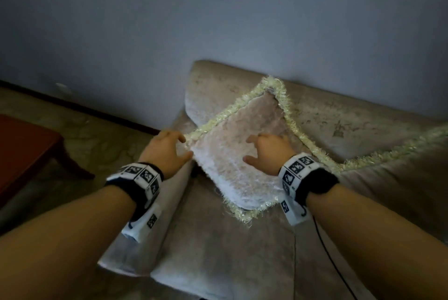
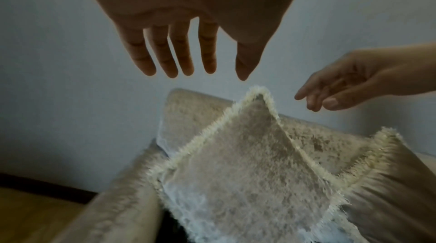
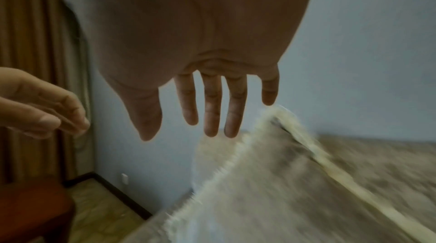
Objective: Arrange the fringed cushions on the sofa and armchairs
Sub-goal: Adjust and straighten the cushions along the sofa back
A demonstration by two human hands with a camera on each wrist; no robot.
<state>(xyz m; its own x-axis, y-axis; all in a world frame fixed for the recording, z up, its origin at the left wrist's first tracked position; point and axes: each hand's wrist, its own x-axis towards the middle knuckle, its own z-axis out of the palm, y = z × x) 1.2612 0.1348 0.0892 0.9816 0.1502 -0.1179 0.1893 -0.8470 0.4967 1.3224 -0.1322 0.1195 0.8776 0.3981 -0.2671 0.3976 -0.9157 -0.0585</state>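
Note:
A pale plush cushion (image 1: 240,152) with a cream fringe stands on one corner against the sofa's (image 1: 218,251) back, at its left end. Both hands hover over it with fingers spread and hold nothing. My left hand (image 1: 169,146) is beside the cushion's left corner. My right hand (image 1: 266,152) is in front of its face. The left wrist view shows the left hand (image 2: 186,71) open above the cushion (image 2: 245,168). A second fringed cushion (image 1: 400,173) leans at the right. The right wrist view is blurred; the right hand (image 3: 207,122) is open over the cushion (image 3: 271,191).
A bluish wall (image 1: 218,9) rises behind the sofa, with a dark skirting board (image 1: 80,107) along the floor. A reddish wooden table (image 1: 24,149) stands left of the sofa arm (image 1: 155,215). Brown curtains (image 3: 30,42) hang at the far left.

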